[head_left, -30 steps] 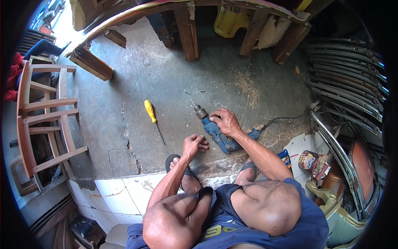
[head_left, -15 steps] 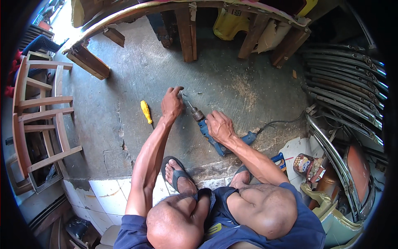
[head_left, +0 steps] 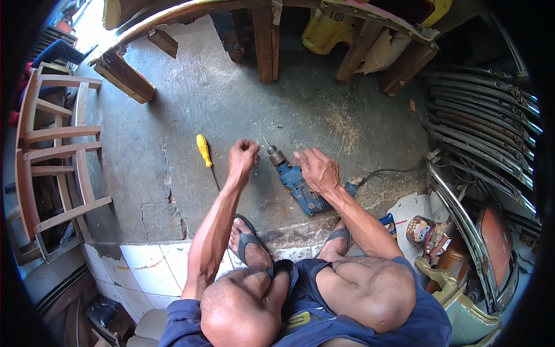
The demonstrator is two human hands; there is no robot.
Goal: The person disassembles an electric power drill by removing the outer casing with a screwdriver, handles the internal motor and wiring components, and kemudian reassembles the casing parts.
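A blue corded drill [head_left: 300, 191] lies on the concrete floor in front of me, its bit pointing away and slightly left. Over its right side hovers my right hand [head_left: 320, 171], thumb and fingers apart and loosely bent, with nothing visible in it. Left of the chuck, my left hand [head_left: 243, 157] has its fingertips pinched together; whatever they hold is too small to make out. A yellow-handled screwdriver [head_left: 203, 151] rests on the floor to the left of that hand. One small dark screw-like piece [head_left: 280, 126] lies beyond the drill bit.
Wooden legs [head_left: 266, 46] of an upturned-looking frame stand across the far side. A wooden chair frame [head_left: 60, 134] is at the left. Stacked metal tubes [head_left: 480, 124], a jar [head_left: 420, 229] and a blue-handled saw [head_left: 388, 222] sit at the right. The drill's cord [head_left: 393, 169] runs right.
My left hand has drawn back toward me and its fingers have closed; a small dark piece near the bit is gone from the floor. My right hand has lifted and shifted right off the drill.
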